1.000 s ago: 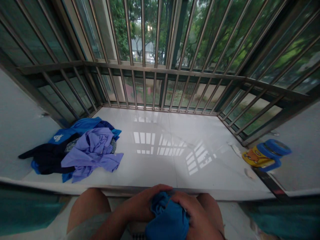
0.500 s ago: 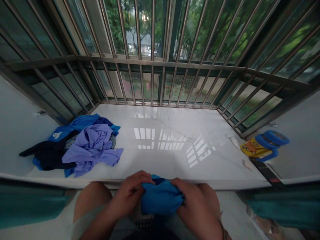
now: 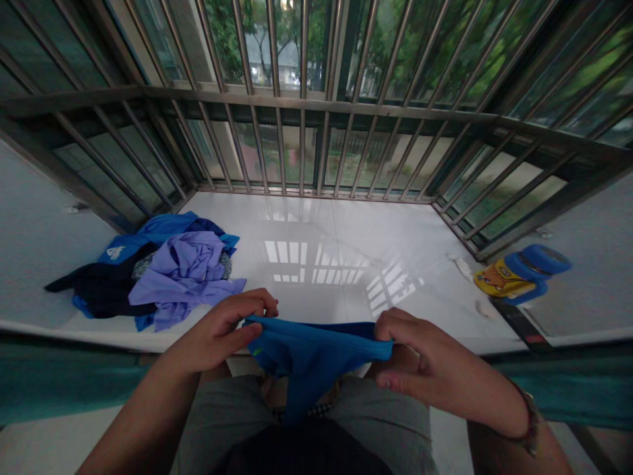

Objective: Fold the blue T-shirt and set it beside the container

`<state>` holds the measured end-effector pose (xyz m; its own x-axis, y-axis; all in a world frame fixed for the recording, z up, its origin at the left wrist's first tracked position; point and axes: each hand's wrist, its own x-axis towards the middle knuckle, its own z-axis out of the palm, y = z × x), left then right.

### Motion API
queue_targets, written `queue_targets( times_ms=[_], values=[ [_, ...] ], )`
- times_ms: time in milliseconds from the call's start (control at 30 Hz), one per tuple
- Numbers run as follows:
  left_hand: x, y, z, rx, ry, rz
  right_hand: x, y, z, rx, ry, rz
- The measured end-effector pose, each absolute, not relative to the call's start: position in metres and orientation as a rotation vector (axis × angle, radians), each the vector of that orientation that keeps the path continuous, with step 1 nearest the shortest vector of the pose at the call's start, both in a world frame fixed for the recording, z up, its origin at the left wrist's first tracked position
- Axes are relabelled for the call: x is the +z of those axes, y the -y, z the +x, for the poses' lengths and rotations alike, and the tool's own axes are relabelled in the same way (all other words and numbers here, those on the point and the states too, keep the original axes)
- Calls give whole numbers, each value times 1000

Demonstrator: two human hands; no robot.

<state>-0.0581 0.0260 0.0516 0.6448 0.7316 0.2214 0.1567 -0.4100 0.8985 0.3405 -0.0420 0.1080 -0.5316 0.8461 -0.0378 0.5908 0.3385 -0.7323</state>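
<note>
Blue garment (image 3: pixel 314 346) sat at 6 o'clock in the head view, pulled out flat by its top edge between both hands, with the rest hanging down over the lap. It was in the air just short of the near edge of the ledge and touched nothing else that could be seen.

Left hand (image 3: pixel 222 330) pinched the edge's 9 o'clock end, thumb on top and fingers curled shut under the cloth. Right hand (image 3: pixel 425 363) gripped the 3 o'clock end the same way, fingers closed on the fabric, with a wristband (image 3: pixel 531 422) on that wrist. Grey shorts (image 3: pixel 386 422) were below the cloth.

White tiled ledge (image 3: pixel 346 264) ran from 9 to 3 o'clock ahead of the hands. Pile of clothes (image 3: pixel 163 277) lay at 10 o'clock on the ledge, crumpled: purple on top, blue and black under it, well apart from the held piece. Yellow and blue container (image 3: pixel 519 277) lay on its side at 3 o'clock, with a dark flat strip (image 3: pixel 519 323) just beside it. Metal window bars (image 3: pixel 301 132) closed off the ledge from 10 to 2 o'clock.

Progress, as a judgement: one piece opened out and held taut, no fold in it yet, nothing folded on the ledge, and the pile not sorted
</note>
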Motion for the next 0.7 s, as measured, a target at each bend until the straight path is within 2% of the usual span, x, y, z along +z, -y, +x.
queue_targets(
  times_ms=[200,400,567,700],
  values=[
    [69,-15,-14,922,-1044,2049,117,44,314,883,2138,-1097],
    [77,29,40,477,-785,1947,108,61,277,993,2222,-1203],
    [88,22,2,414,-746,2145,99,63,296,1017,2273,-1267],
    [104,6,-51,595,-867,2230,89,63,330,977,2288,-1321]
  ],
)
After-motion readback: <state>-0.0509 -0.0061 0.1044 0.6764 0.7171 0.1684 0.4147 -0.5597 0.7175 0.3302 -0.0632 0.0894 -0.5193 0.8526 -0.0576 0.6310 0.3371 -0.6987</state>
